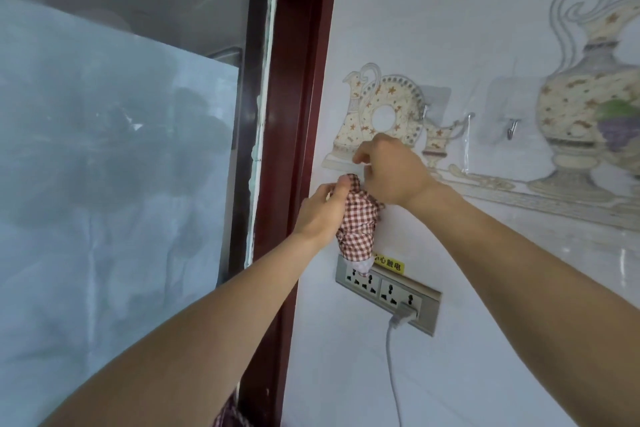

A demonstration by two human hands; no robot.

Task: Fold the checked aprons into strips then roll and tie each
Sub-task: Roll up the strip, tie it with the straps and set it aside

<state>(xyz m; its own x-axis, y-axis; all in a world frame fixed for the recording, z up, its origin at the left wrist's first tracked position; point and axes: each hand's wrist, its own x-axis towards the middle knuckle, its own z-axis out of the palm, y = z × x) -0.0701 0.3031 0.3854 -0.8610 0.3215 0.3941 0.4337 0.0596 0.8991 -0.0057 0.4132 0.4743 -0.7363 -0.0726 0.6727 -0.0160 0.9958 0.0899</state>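
1. A frosted window (pixel 114 156) fills the left half of the frame, and we see only blurred dark shapes behind its glass.
2. A dark red frame (pixel 298 107) runs top to bottom down the middle of the frame, along the window's right edge.
3. A pale tiled wall (pixel 433 10) takes up the right half, decorated with printed jugs, a plate and a large vase (pixel 588 107) at the right edge.
4. Our two bare forearms reach up from the bottom corners and meet at the centre of the frame.
5. A bundled red-and-white checked apron (pixel 358 229) hangs against the wall at the centre, just right of the red frame, its lower end overlapping the sockets below.
6. Our left hand (pixel 320 215) grips the left side of the bundle, thumb pressed on its top.
7. Our right hand (pixel 389 173) is curled at the top of the bundle, fingertips pinched together; we cannot tell what it pinches.
8. A grey socket strip (pixel 388 291) sits just below the apron, with a white plug (pixel 407 314) and cable hanging down.
9. Clear stick-on hooks (pixel 512 126) sit on the wall right of centre.
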